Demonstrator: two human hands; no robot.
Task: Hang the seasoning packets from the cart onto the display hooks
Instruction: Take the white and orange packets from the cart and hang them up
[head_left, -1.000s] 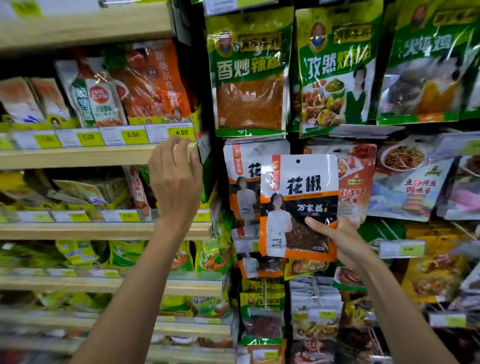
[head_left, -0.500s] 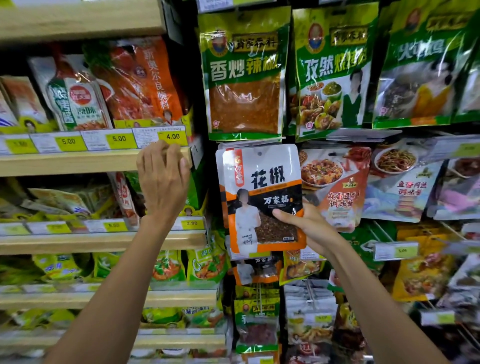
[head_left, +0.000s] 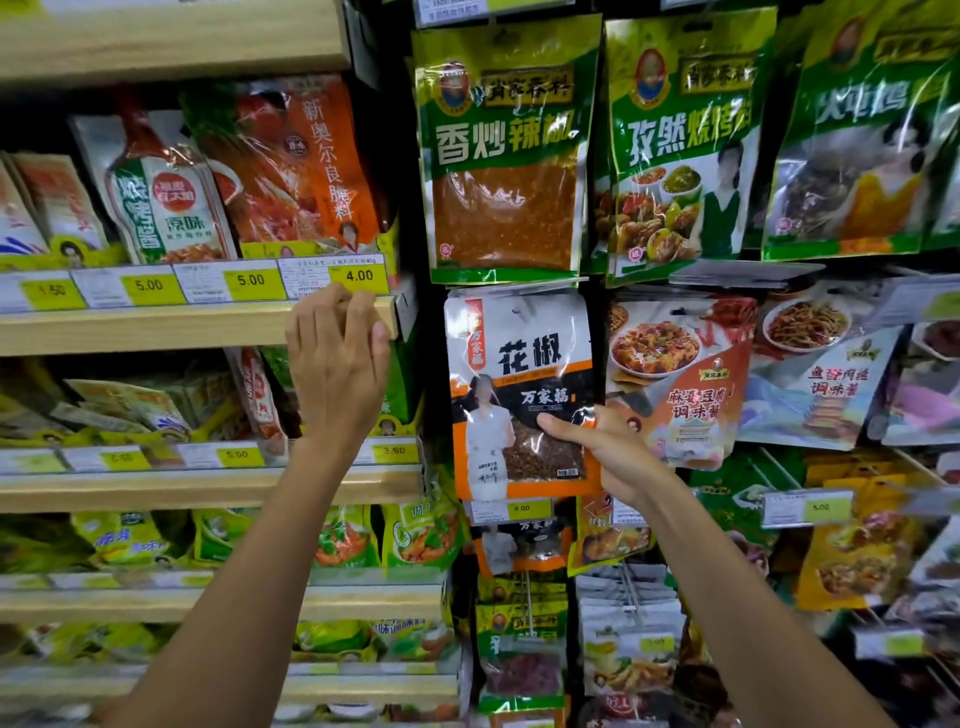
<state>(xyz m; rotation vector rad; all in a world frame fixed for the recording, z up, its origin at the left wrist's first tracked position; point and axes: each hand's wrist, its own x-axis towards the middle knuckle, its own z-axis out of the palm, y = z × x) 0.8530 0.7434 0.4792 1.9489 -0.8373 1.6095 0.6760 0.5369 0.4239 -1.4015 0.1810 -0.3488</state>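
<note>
Fingers (head_left: 332, 312) of the left hand (head_left: 337, 374) curl over the shelf (head_left: 182, 327) lip; beside it, the pepper packet (head_left: 511, 364) is held up flat just under a green chili packet (head_left: 506, 156); the right hand (head_left: 602, 449) pinches its lower corner; whether its hole has caught the hidden hook I cannot tell; this one looks nearly hung; cart out of view.

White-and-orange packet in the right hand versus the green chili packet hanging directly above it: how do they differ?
The white-and-orange packet is white on top, orange and black below; the green chili packet is mostly green. The first one's window shows dark coarse bits; the green one's shows fine orange-red powder. The right hand grips the white-and-orange packet at its lower right; the green chili packet hangs untouched and looks larger. Both are flat windowed pouches.
</note>
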